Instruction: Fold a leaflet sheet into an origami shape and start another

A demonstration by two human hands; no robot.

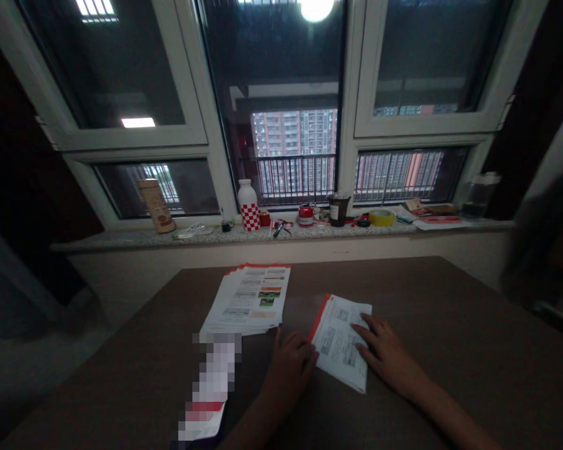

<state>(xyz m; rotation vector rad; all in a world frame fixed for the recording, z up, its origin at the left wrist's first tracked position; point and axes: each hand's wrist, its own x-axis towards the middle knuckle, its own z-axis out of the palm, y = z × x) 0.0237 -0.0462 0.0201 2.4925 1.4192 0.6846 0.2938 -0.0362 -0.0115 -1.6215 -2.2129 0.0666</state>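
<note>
Paper is sitting just right of the stack and a bit nearer the person, and it looks folded. Going big to small: there's a window way past the stack, a dark table under it, and a sill beyond it with a bottle and, further right, some tape. The stack itself is a bit fanned, and a pixelated thing lies on its near side. Right hand has its fingers spread and laid on the paper's side away from the stack, not clenched. Left hand is half curled at the side facing the stack; can't tell if it's pinching anything. One of its fingers pokes up at the stack's near right corner, and I can't tell if it's touching. What could go wrong, imo: a sideways bump from that finger could skew the stack. If the right fingers lift early, the paper could spring open, and if the two hands press unevenly, its layers could slide and leave a crooked crease.
</note>
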